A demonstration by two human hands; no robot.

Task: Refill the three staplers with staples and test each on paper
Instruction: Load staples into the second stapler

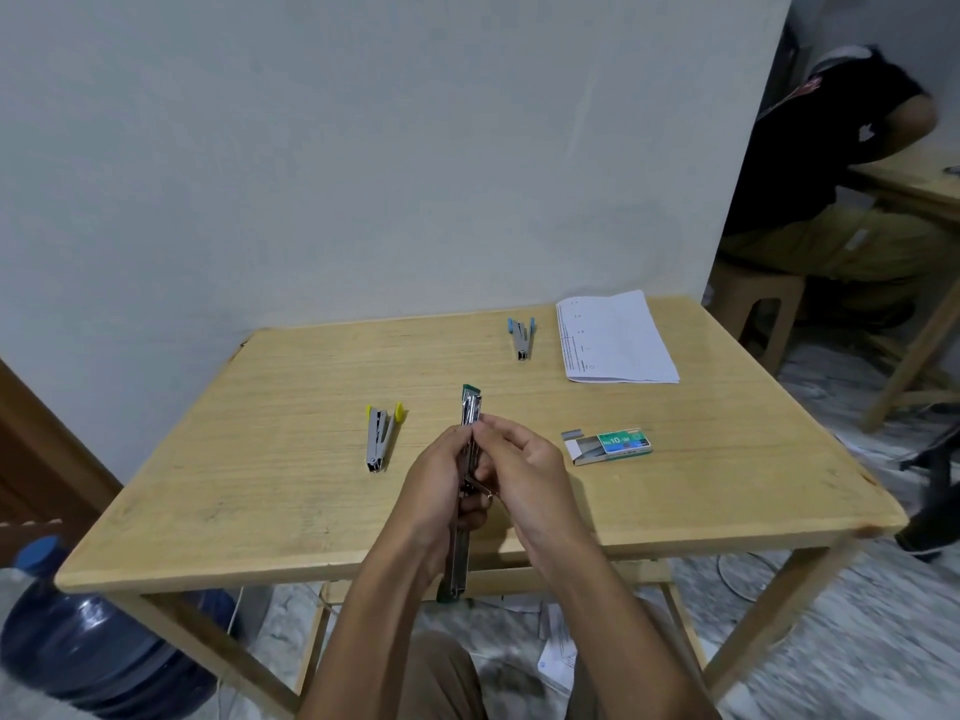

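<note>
— What do you see from the head view, over at the table (291, 459)?

— Both hands are raised above its near edge and on the green stapler (460, 558). It is swung fully open into one long line. The green-tipped end points away over the tabletop, and the other end hangs past the edge towards the lap.

— How do the fingers sit?

— The left hand (434, 485) has its fingers curled round the middle of the metal, wrapped on it from the left side. The right hand (527, 472) comes in from the other side with its fingers bent and bunched together. Its fingertips (485, 422) pinch the upper arm just below the chrome head. I see no gap between fingers and metal.

— Any staples between them?

— I can't tell; the knuckles hide that spot.

— And the other two staplers?

— The yellow stapler (382, 439) lies flat on the wood to the left of the hands, spread in a narrow V. The blue stapler (522, 337) lies farther back, right of centre, and it is spread the same way. It is just beside the paper (615, 337), a sheaf near the far right corner.

— Where are the staples?

— The staple box (618, 445) sits to the right of the hands with its tray slid out leftwards.

— Anything else about?

— A water bottle (88, 646) stands on the floor at the left. A second person (831, 174) is seated at another table, well off to the right.
</note>
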